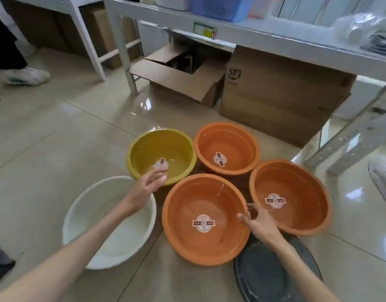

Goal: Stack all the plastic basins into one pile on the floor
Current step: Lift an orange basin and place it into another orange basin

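Note:
Several plastic basins sit side by side on the tiled floor. A yellow basin (152,149) and an orange basin (235,138) are farthest from me. Nearer lie a white basin (122,240), a large orange basin (187,214) and another orange basin (301,188) on the right. A dark basin (266,277) lies nearest, partly under my right arm. My left hand (147,186) hovers open over the near rim of the yellow basin. My right hand (258,223) is open at the right rim of the large orange basin, holding nothing.
A metal shelf unit stands behind the basins, its leg (349,140) slanting down at the right. Cardboard boxes (281,99) sit under it, one open box (183,77) to the left. Another person's shoe (24,76) is at far left, and a shoe (384,184) at right.

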Tool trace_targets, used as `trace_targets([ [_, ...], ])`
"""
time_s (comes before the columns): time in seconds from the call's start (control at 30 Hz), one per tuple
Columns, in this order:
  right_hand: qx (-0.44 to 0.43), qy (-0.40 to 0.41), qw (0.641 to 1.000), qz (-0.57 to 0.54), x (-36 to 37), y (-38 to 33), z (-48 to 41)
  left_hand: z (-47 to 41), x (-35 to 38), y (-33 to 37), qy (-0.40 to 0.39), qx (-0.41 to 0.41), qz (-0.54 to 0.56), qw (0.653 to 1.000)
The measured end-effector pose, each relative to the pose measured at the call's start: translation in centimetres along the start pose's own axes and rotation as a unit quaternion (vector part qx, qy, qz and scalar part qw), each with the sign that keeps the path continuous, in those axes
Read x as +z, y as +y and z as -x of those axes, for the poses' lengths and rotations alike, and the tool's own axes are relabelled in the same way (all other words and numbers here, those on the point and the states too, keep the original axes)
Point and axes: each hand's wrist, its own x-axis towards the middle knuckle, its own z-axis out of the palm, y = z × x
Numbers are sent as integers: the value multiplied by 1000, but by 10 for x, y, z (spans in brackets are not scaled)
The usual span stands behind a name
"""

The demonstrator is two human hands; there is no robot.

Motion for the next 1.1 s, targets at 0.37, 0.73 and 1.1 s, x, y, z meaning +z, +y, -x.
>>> trace_targets([
  [0.37, 20, 158, 986, 47, 79, 51, -57, -41, 17, -103, -82, -85, -223, 968],
  [0.73, 17, 241, 970, -18, 59, 2, -13, -13, -6, -36, 8, -11, -97, 995],
  [1.1, -142, 370, 917, -39, -58, -93, -119, -165, 19, 105, 164, 94, -28, 982],
])
